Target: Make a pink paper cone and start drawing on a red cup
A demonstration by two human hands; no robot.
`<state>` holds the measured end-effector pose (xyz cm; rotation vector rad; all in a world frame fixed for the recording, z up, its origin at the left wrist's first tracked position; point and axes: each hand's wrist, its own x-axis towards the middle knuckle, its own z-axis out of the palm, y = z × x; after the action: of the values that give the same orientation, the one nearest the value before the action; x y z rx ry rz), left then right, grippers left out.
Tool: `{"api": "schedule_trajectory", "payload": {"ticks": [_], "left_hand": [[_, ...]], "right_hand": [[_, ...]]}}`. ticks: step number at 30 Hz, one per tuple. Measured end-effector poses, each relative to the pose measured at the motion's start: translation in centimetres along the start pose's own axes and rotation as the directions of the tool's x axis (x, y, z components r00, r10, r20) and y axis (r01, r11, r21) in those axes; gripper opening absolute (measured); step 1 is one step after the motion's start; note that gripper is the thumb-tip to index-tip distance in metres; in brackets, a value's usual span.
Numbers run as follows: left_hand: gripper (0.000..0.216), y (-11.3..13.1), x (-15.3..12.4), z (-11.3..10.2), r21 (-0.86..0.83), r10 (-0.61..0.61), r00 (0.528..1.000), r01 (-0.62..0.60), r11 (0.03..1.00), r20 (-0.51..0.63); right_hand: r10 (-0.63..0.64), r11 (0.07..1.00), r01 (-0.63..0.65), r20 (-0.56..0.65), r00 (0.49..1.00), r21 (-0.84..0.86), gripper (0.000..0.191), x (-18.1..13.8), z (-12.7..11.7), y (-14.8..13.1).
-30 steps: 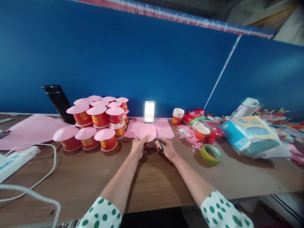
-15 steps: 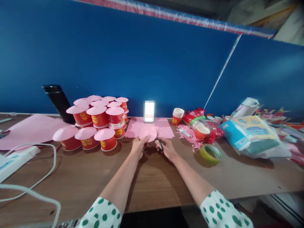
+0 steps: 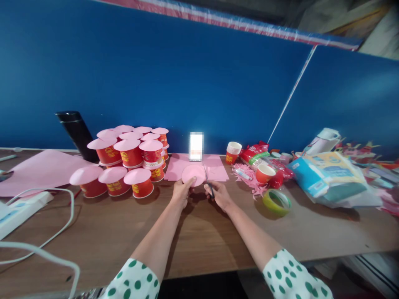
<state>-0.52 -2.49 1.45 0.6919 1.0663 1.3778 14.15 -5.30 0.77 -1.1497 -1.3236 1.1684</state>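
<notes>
My left hand [image 3: 183, 192] pinches the near edge of a round pink paper disc [image 3: 192, 175], thumb on top. In my right hand [image 3: 219, 194] is a pair of scissors [image 3: 209, 185], its blades pointing away from me right beside the disc's right edge. Whether the blades touch the paper I cannot tell. Beneath and beyond the disc lie flat pink paper sheets [image 3: 218, 168]. A bright blurred-out upright screen [image 3: 196, 146] stands behind them, against the blue wall.
To the left stand several red paper cups [image 3: 142, 189] topped with pink paper cones, a black flask [image 3: 76, 135] and a white power strip [image 3: 25, 214] with cables. Rightward are stacked cups [image 3: 233, 153], pink scraps [image 3: 245, 172], a tape roll [image 3: 277, 202] and a blue-yellow package [image 3: 330, 174].
</notes>
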Motion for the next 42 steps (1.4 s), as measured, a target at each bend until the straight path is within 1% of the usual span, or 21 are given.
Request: {"api": "schedule_trajectory", "payload": {"ticks": [7, 15, 23, 32, 42], "left_hand": [[0.039, 0.08, -0.02, 0.01, 0.01, 0.003, 1.0, -0.003, 1.0, -0.01], [0.04, -0.19, 0.31, -0.05, 0.015, 0.016, 1.0, -0.015, 1.0, -0.02], [0.039, 0.05, -0.15, -0.1, 0.043, 0.008, 1.0, -0.009, 0.999, 0.012], [0.041, -0.2, 0.1, -0.12, 0.027, 0.018, 0.999, -0.019, 0.999, 0.034], [0.042, -0.32, 0.31, -0.2, 0.014, 0.015, 1.0, -0.015, 1.0, 0.024]], "right_hand": [[0.001, 1.0, -0.001, -0.004, 1.0, -0.013, 0.046, 0.06, -0.03, 0.2], [0.005, 1.0, -0.005, 0.0, 1.0, -0.013, 0.043, 0.05, -0.02, 0.2], [0.006, 1.0, -0.006, 0.0, 1.0, 0.014, 0.042, -0.07, 0.12, -0.02], [0.0, 1.0, 0.0, 0.0, 1.0, -0.009, 0.04, -0.02, 0.07, -0.05], [-0.002, 1.0, 0.002, 0.004, 1.0, -0.006, 0.04, 0.05, 0.02, 0.15]]}}
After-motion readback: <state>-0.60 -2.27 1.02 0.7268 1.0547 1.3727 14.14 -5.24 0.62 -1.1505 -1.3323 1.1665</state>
